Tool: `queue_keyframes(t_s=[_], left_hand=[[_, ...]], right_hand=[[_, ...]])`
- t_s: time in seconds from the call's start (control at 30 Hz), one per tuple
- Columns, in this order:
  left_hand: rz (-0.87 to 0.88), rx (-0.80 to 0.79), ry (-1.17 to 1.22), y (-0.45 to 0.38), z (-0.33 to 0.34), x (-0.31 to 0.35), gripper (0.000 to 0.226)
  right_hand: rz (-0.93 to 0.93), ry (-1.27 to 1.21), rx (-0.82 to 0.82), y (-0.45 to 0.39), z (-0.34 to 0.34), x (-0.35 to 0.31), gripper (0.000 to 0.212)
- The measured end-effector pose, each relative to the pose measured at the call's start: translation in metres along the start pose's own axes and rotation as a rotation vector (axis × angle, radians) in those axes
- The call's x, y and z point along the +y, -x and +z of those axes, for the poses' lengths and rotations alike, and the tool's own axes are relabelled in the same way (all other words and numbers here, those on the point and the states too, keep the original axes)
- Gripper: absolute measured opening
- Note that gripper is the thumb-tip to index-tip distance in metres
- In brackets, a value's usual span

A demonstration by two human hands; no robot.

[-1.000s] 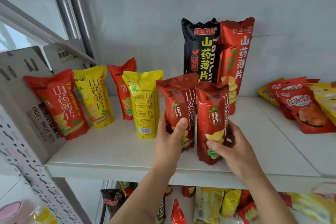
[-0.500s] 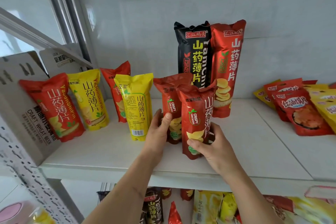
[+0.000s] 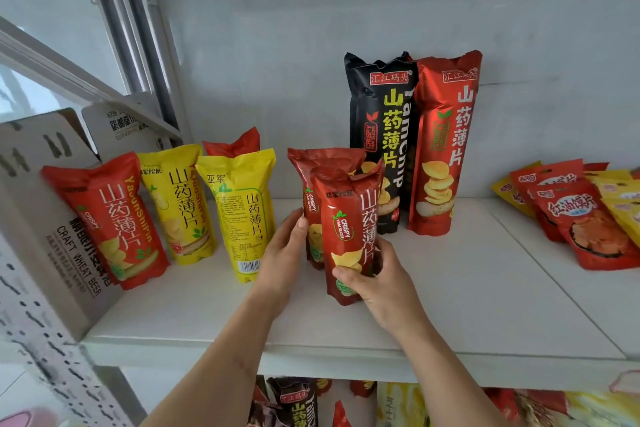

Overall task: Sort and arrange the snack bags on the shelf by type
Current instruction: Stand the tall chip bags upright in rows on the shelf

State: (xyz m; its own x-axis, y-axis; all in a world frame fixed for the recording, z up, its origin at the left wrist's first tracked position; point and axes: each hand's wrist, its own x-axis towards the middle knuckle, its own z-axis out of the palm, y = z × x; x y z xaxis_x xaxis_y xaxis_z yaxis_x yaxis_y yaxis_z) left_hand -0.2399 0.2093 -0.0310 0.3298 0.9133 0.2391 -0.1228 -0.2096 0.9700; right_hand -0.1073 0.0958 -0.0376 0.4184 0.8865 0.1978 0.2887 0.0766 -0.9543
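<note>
Fingers (image 3: 377,255) of the right hand (image 3: 384,279) are closed around the lower part of the front dark red bag (image 3: 349,239), thumb across its face, while the left hand (image 3: 285,250) lies flat with its fingers together against the side of the second dark red bag (image 3: 309,204) just behind it. Both bags stand upright on the shelf (image 3: 450,305), touching each other, in front of the tall black bag (image 3: 381,135) and the tall red bag (image 3: 443,142).

I judge that the step in hand is pairing the two same-type bags into one row. The next move asks to press them straight, one behind the other, and let go gently (such thin bags fall easily).

On the front bag I read "CRISPY YAM SLICES" and 山药薄片. The black bag shows 汇江码头 and "Yam Chip". At the left stand a bright red bag (image 3: 114,218) and two yellow bags (image 3: 180,204) (image 3: 242,211) of the same snack, leaning near a carton (image 3: 52,253) printed "CRAFT WHEAT BEER". At far right, flat red packets (image 3: 588,225) read 红油馍片.
</note>
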Motion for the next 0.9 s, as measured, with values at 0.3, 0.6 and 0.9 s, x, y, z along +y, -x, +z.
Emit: queue_keyframes(t_s=[0.3, 0.6, 0.9], left_hand=[[-0.096, 0.012, 0.048, -0.049, -0.001, -0.01, 0.036], [-0.028, -0.123, 0.142, -0.064, -0.008, -0.002, 0.095], [0.162, -0.193, 0.056, -0.063, 0.01, 0.011, 0.111]], right_hand=[[0.028, 0.025, 0.109, -0.021, 0.043, -0.006, 0.078], [0.096, 0.017, 0.159, -0.029, 0.038, -0.006, 0.071], [0.064, 0.021, 0.23, -0.041, 0.056, -0.004, 0.073]])
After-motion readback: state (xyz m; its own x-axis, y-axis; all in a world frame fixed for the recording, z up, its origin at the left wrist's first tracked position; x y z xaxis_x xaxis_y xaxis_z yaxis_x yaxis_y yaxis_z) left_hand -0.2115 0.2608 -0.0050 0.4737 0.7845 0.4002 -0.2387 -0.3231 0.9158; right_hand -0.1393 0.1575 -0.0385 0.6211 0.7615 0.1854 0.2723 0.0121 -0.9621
